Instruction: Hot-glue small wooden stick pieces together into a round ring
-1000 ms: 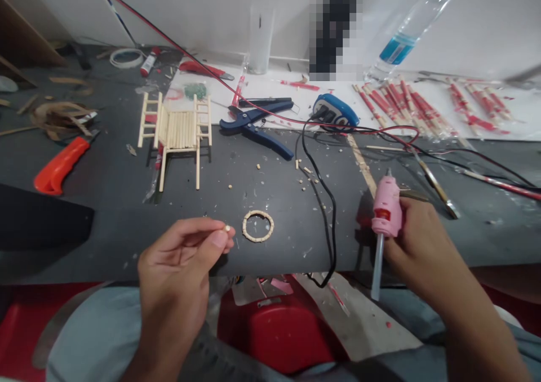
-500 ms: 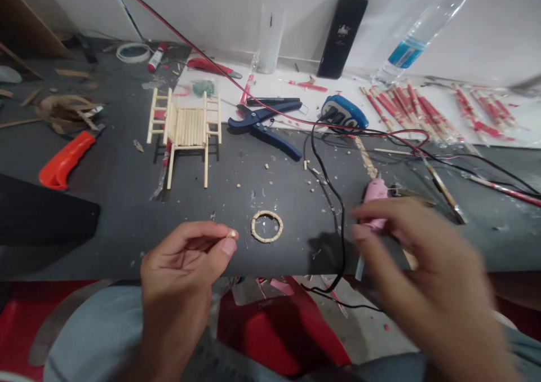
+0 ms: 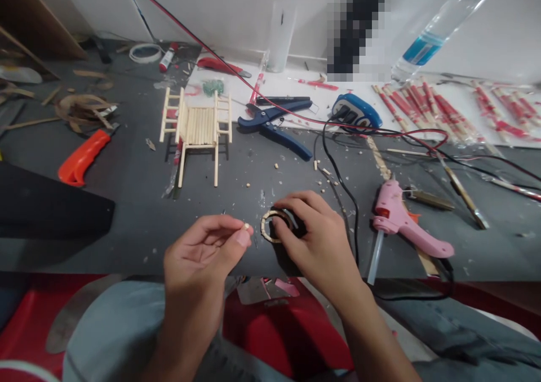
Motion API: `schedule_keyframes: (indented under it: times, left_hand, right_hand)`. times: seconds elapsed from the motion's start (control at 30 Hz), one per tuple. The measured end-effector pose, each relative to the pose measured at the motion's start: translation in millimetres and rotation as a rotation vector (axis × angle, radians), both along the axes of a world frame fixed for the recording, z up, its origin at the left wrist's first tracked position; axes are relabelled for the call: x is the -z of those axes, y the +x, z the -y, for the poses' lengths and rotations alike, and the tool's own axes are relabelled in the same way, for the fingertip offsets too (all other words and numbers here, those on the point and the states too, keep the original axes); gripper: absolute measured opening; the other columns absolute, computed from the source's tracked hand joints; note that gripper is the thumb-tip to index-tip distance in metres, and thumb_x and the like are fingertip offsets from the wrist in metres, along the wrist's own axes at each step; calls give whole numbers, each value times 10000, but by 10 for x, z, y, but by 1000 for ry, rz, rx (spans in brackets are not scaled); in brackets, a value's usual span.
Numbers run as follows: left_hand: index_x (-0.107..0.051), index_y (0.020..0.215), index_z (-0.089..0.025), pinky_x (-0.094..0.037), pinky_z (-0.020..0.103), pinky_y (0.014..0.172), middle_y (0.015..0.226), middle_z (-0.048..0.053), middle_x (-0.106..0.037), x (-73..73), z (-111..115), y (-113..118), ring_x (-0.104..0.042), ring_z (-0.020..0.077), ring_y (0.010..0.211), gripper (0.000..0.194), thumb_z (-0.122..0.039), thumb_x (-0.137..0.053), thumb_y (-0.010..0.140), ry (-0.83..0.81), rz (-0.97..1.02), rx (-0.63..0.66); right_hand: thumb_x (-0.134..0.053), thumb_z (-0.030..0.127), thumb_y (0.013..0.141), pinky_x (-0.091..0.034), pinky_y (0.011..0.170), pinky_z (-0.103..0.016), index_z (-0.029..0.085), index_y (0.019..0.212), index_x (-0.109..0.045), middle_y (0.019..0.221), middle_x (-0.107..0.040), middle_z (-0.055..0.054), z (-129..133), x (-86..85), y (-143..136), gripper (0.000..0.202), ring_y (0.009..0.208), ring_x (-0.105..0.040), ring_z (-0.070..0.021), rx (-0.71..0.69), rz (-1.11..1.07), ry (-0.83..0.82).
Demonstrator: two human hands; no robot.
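Observation:
My left hand (image 3: pixel 207 258) pinches a tiny pale wooden stick piece (image 3: pixel 245 226) between thumb and forefinger, just left of a small ring (image 3: pixel 265 232). The ring is built from short pale segments and lies flat on the dark table. Over its right side is my right hand (image 3: pixel 313 230), fingers apart, with the thumb above the ring's middle and the forefinger by its far rim. Part of the ring is hidden by these fingers. A pink glue gun (image 3: pixel 395 218) with a clear glue stick lies to the right. Behind my left hand stands a miniature stick chair (image 3: pixel 198 128).
Blue-handled cutters (image 3: pixel 279 128) lie behind the ring, near small stick offcuts (image 3: pixel 321 170). A black cable (image 3: pixel 344 185) runs from a blue power socket (image 3: pixel 357 111). Bundles of sticks (image 3: pixel 431 109) and a water bottle (image 3: pixel 422 49) are at the back right. An orange-handled tool (image 3: pixel 84 156) lies left.
My right hand has moved left from the glue gun to the ring, leaving the gun in full sight. My left hand still pinches the stick piece. The view has shifted slightly.

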State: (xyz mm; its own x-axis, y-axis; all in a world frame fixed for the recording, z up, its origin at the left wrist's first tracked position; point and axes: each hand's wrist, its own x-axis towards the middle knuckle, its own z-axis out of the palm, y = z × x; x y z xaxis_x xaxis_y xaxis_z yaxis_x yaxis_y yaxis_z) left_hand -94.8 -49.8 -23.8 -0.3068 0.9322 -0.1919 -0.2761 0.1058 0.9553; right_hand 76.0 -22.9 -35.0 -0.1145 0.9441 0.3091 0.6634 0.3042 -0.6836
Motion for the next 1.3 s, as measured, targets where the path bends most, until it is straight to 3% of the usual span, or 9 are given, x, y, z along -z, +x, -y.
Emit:
schedule_keyframes:
  times: [0.17, 0.33, 0.5, 0.6, 0.7, 0.87, 1.3]
  left_hand:
    - [-798, 795, -235, -626, 207, 673, 770, 11, -810, 0, -21, 38, -781, 155, 727, 107, -225, -890, 741, -9, -16, 12]
    - [-803, 800, -242, -625, 194, 699, 776, 1, -811, 2, -36, 74, -782, 145, 744, 99, -219, -888, 755, -16, -16, 8]
    - [-811, 795, -247, -636, 203, 698, 767, -4, -814, 4, -31, 109, -784, 143, 720, 78, -219, -878, 766, -8, -12, 17]
    - [-817, 790, -256, -643, 193, 687, 758, -13, -818, 3, -29, 135, -787, 137, 699, 85, -187, -864, 774, 12, -4, 15]
    - [-832, 797, -280, -630, 147, 681, 755, -36, -821, 0, -29, 168, -780, 106, 680, 137, -144, -850, 792, 39, 32, 17]
    - [-848, 808, -283, -628, 114, 724, 766, -50, -821, -10, -6, 217, -763, 72, 674, 131, -157, -841, 840, 55, 68, 43]
    - [-850, 896, -284, -630, 89, 806, 825, -70, -845, 9, 2, 292, -794, 56, 737, 77, -208, -842, 906, 77, 111, 103]
  right_hand:
    - [-631, 167, 982, -547, 882, -401, 202, 949, -765, 1026, -743, -106, -28, 11, -7, 143, 961, -691, -259, -4, 12, -14]
    - [-661, 177, 967, -550, 853, -380, 227, 913, -756, 968, -776, -69, -1, -35, 9, 120, 925, -713, -238, 38, -129, -38]
    - [-770, 262, 928, -552, 659, -283, 251, 915, -790, 804, -789, 6, 119, -101, -49, 26, 691, -702, -160, 137, -587, -215]
    - [-854, 264, 868, -581, 665, -261, 273, 921, -814, 809, -798, 20, 163, -95, -123, 66, 700, -720, -146, 136, -939, -303]
    - [-899, 249, 819, -580, 677, -251, 289, 924, -844, 804, -797, 19, 171, -62, -186, 125, 711, -711, -137, 146, -1155, -357]
    - [-921, 263, 817, -579, 689, -232, 289, 881, -864, 787, -811, 13, 196, -21, -216, 90, 715, -723, -128, 163, -1249, -409]
    - [-863, 241, 908, -644, 721, -147, 255, 883, -847, 748, -830, 42, 196, -46, -235, 33, 686, -781, -81, 34, -1474, -442]
